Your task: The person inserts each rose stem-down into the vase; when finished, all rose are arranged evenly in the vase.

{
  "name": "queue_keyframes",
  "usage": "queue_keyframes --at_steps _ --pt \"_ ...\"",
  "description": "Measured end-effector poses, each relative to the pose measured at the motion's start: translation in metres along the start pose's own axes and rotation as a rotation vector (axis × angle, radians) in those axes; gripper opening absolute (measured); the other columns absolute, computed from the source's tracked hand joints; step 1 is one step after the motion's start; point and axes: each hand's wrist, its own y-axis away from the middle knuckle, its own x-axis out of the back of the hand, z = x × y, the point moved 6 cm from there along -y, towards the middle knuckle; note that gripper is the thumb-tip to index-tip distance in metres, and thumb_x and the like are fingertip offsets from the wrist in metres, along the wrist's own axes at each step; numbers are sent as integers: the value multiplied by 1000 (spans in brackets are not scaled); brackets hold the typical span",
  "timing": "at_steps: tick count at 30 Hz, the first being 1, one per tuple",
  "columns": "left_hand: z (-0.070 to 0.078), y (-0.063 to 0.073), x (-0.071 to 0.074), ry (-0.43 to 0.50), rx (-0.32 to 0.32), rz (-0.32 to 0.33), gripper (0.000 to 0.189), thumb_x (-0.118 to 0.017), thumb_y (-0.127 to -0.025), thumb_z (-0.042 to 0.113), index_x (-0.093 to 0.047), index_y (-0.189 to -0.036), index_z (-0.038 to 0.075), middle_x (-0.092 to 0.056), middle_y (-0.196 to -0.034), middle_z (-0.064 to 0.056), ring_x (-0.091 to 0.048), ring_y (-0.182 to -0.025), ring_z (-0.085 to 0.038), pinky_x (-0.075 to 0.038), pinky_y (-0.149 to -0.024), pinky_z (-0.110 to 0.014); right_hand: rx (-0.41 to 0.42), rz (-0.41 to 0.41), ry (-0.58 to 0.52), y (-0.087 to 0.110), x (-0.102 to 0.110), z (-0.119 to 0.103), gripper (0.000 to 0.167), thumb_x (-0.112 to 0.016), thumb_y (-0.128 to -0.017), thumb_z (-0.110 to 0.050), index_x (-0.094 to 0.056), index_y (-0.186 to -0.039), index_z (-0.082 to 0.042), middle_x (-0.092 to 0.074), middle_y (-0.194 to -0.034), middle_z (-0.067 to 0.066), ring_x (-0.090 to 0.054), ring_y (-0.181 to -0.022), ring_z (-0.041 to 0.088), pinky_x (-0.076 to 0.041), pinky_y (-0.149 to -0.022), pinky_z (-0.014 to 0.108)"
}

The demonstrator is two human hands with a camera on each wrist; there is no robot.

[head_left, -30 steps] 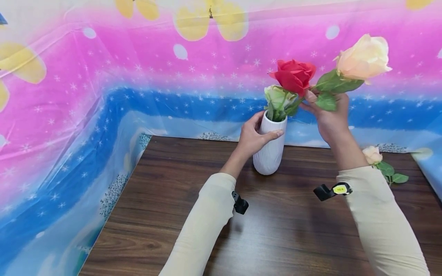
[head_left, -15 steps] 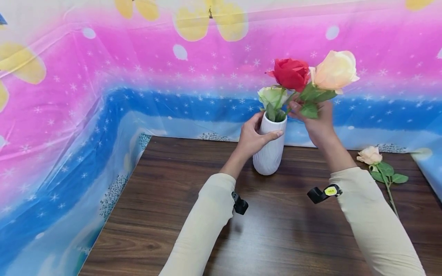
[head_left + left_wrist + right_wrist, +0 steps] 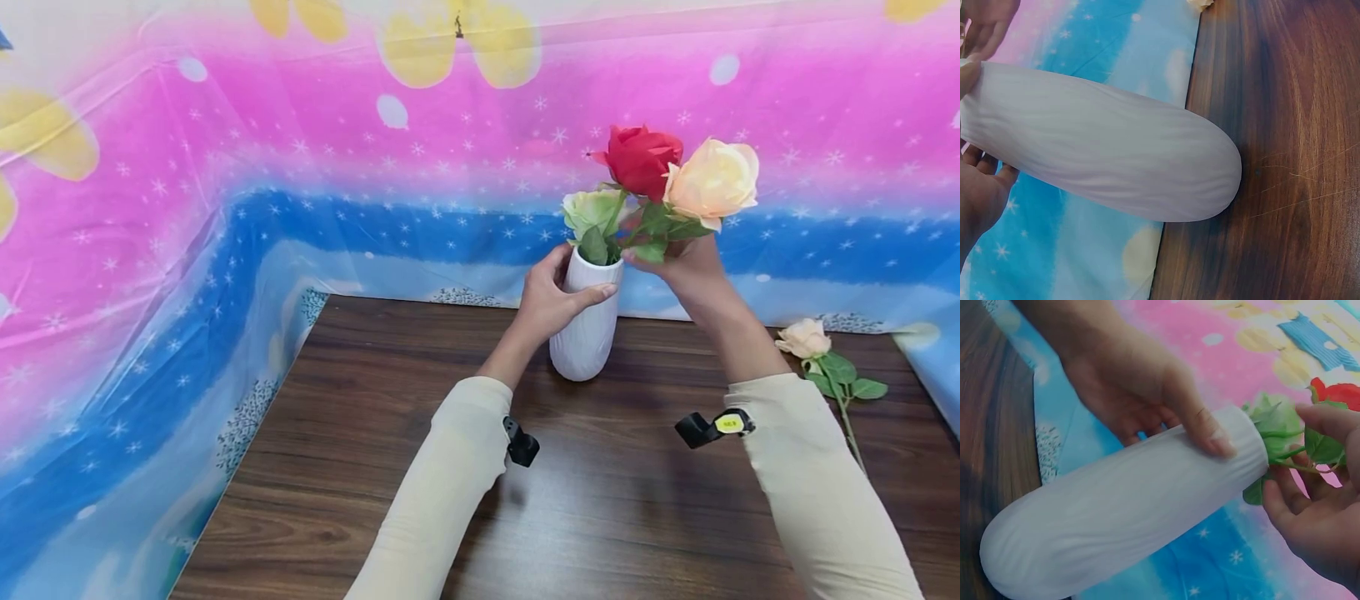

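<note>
The head view faces forward and down over the table (image 3: pixel 390 442) before me, farthest off; both wrist views, close in, share the vase (image 3: pixel 1110 140), the left showing it from nine o'clock to three, the right slanting it eight to two.

Shows no words or numbers clear enough to read. Bears a small yellow label (image 3: pixel 730 424) on the black wrist camera (image 3: pixel 694 431) at the right sleeve (image 3: pixel 813 483), marked with a short row of dark marks, too tiny and blurred to make out.
</note>
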Motion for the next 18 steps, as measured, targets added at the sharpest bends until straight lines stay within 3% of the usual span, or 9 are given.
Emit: queue_keyframes --at_steps 5,11,15,18 --pt "0 0 -1 8 -1 0 62 -83 -85 25 -55 -139 12 -67 -131 -9 -69 -115 -20 -58 -97 -33 -68 -13 -171 4 1 -7 47 -64 -93 9 -57 -134 -14 -71 -112 -1 -68 -106 13 -58 -90 21" --pt "-1 -1 -1 9 9 4 63 -84 -85 26 -56 -139 13 -67 -130 -7 -68 -115 -18 -57 -98 -32 -37 118 -360 9 10 -12 46 -63 -94 6 -57 -136 -12 -68 -121 3 -68 -108 15 -61 -89 27" --pt "-1 0 0 4 2 9 62 -84 -84 26 -56 -138 13 -67 -130 -8 -69 -114 -18 -58 -97 -31 -15 197 -413 9 15 -10 47 -65 -93 5 -58 -138 -10 -66 -125 4 -68 -111 15 -61 -88 28" --pt "0 0 0 5 -5 10 62 -84 -84 26 -56 -138 12 -68 -129 -8 -69 -114 -19 -58 -96 -31 -5 230 -377 7 15 -5 46 -67 -92 6 -60 -135 -9 -69 -122 2 -69 -109 15 -62 -87 27"
